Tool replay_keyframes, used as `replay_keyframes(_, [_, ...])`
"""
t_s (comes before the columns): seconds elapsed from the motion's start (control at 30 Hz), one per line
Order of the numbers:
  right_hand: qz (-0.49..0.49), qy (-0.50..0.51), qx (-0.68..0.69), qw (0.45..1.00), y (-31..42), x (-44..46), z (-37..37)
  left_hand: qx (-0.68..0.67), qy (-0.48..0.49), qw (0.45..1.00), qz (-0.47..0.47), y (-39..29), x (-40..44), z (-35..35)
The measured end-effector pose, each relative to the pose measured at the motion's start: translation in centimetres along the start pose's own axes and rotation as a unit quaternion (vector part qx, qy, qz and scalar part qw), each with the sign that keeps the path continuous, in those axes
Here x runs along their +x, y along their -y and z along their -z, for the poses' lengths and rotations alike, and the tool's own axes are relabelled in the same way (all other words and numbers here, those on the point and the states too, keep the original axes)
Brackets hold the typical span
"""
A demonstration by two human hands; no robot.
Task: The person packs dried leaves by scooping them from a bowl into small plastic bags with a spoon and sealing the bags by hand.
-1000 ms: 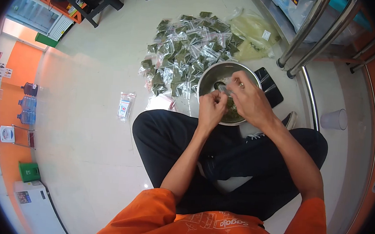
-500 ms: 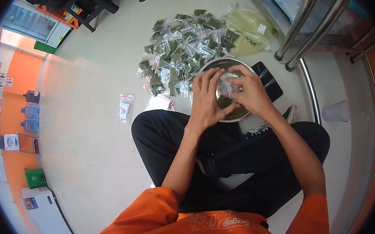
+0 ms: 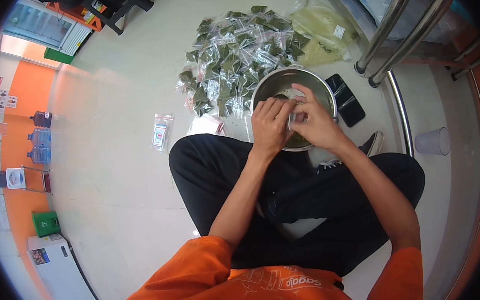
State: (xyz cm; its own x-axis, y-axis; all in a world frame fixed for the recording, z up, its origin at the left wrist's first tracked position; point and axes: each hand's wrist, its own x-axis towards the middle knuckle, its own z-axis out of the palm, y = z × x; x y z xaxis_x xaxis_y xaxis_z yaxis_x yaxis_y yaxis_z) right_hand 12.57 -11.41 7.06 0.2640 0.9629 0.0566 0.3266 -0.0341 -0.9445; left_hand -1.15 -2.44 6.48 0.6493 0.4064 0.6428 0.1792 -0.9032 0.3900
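Note:
Over a round metal bowl (image 3: 261,84) on the floor, my two hands are close together. Fingers curled inward, my left hand (image 3: 270,124) grips a small clear plastic bag (image 3: 293,122), which is mostly covered by the hands. My right hand (image 3: 320,122) pinches the same bag from the other side, its index finger raised and bent. Chopped or dried green leaf matter (image 3: 301,141) shows in the bowl's lower part, partly hidden beneath the hands. Beyond the bowl lies a heap of small clear bags with green contents (image 3: 241,57).
A large yellowish plastic bag (image 3: 320,29) lies beyond the bowl. Right of it sit a flat black object (image 3: 348,102) and a metal rack leg (image 3: 392,38). A clear cup (image 3: 432,141) stands far right. White-and-red packets (image 3: 207,125) and a plastic-wrapped pack (image 3: 161,133) lie left.
My hands have drawn closer together, and my left fingers have curled down around the bag. Less of the bag and the green leaf matter shows now. The view has shifted slightly.

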Motion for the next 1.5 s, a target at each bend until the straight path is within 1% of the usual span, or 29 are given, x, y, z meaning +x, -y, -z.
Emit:
replay_keyframes(0.03, [0.003,0.043,0.061,0.997,0.5,0.4,0.4,0.0,0.0,1.0,0.004,0.2,-0.1,0.0])
replay_keyframes(0.1, [-0.029,0.032,0.125,0.991,1.6,1.3,2.7,-0.017,-0.05,0.994,0.097,0.8,-0.3,0.1])
replay_keyframes(0.13, [-0.046,0.026,0.148,0.988,1.5,1.8,4.0,-0.016,-0.053,0.993,0.105,0.9,0.1,0.4])
replay_keyframes(0.17, [-0.049,0.035,0.145,0.988,0.7,2.3,4.5,-0.052,-0.07,0.973,0.216,1.1,0.5,0.8])
replay_keyframes(0.2, [-0.068,-0.007,0.022,0.997,-0.3,2.7,4.8,-0.089,-0.089,0.938,0.323,1.4,0.9,1.1])
replay_keyframes(0.23, [-0.083,-0.049,-0.103,0.99,-1.3,3.0,4.8,-0.072,-0.088,0.926,0.359,2.2,0.8,1.3])
replay_keyframes(0.27, [-0.082,-0.041,-0.111,0.99,-2.5,2.7,4.3,-0.075,-0.096,0.923,0.366,3.3,0.3,1.1])
replay_keyframes(0.33, [-0.006,0.034,-0.378,0.925,-5.7,2.0,2.7,-0.006,-0.022,0.891,0.454,5.3,-0.8,0.1])
replay_keyframes(0.37, [0.057,0.036,-0.402,0.913,-7.3,1.8,2.3,-0.03,0.001,0.866,0.499,5.1,-0.5,0.4])
replay_keyframes(0.4, [0.059,0.051,-0.408,0.91,-7.4,1.9,2.6,-0.035,-0.005,0.859,0.512,5.5,-0.9,0.1])
replay_keyframes(0.47, [0.025,0.138,-0.381,0.914,-7.2,2.7,3.2,-0.174,0.039,0.8,0.572,6.4,-1.5,-0.7])
replay_keyframes(0.5, [0.028,0.153,-0.39,0.908,-6.4,2.8,3.5,-0.175,0.028,0.786,0.592,6.4,-1.5,-1.0])
replay_keyframes(0.57, [-0.026,0.073,-0.445,0.892,-4.2,2.8,4.1,-0.191,0.018,0.773,0.605,6.6,-1.5,-1.3])
replay_keyframes(0.67, [-0.029,0.048,-0.512,0.857,-3.8,2.7,4.4,-0.204,0.005,0.755,0.623,6.6,-1.5,-1.6])
replay_keyframes(0.73, [-0.024,0.067,-0.531,0.845,-4.3,2.4,3.8,-0.198,0.003,0.746,0.635,6.3,-1.3,-1.7])
replay_keyframes(0.8, [0.012,0.183,-0.492,0.851,-3.8,1.5,2.8,-0.207,0.004,0.749,0.629,6.1,-1.2,-1.6])
replay_keyframes(0.83, [0.016,0.19,-0.499,0.845,-3.2,1.2,2.9,-0.205,0.013,0.756,0.622,6.0,-1.1,-1.3])
replay_keyframes(0.9, [0.018,0.285,-0.501,0.817,-1.7,0.8,2.8,-0.199,0.022,0.767,0.609,5.9,-0.7,-0.8])
replay_keyframes(0.97, [0.001,0.278,-0.518,0.809,-0.1,0.3,4.1,-0.183,0.019,0.812,0.554,5.7,-0.9,-0.9])
replay_keyframes(1.0, [-0.022,0.26,-0.531,0.806,0.3,0.4,4.7,-0.186,0.012,0.806,0.561,5.8,-1.0,-1.1])
replay_keyframes(1.07, [-0.025,0.226,-0.526,0.82,0.5,1.1,4.8,-0.203,0.024,0.829,0.521,6.1,-0.8,-1.7])
replay_keyframes(1.1, [0.006,0.192,-0.508,0.84,0.4,1.6,4.2,-0.195,0.029,0.844,0.498,6.0,-0.6,-1.5])
replay_keyframes(1.17, [0.055,0.162,-0.439,0.882,0.2,2.0,2.6,-0.218,0.041,0.834,0.505,5.9,-0.2,-1.0])
replay_keyframes(1.2, [0.054,0.163,-0.439,0.882,0.2,1.7,2.4,-0.232,0.058,0.826,0.51,6.0,-0.3,-1.0])
replay_keyframes(1.27, [0.037,0.251,-0.525,0.813,0.3,1.1,1.8,-0.216,0.044,0.83,0.513,6.0,-0.4,-0.9])
replay_keyframes(1.33, [0.036,0.276,-0.529,0.802,0.3,0.7,3.4,-0.202,0.026,0.832,0.516,6.2,-0.5,-0.6])
replay_keyframes(1.4, [-0.015,0.231,-0.438,0.868,0.0,0.6,4.9,-0.187,0.031,0.833,0.52,6.0,-0.2,-0.5])
replay_keyframes(1.43, [0.013,0.185,-0.426,0.885,-0.1,0.9,5.3,-0.191,0.031,0.831,0.521,5.8,-0.1,-0.4])
replay_keyframes(1.5, [0.021,0.143,-0.456,0.878,-0.6,1.9,5.0,-0.218,0.021,0.834,0.507,5.8,-0.1,-0.4])
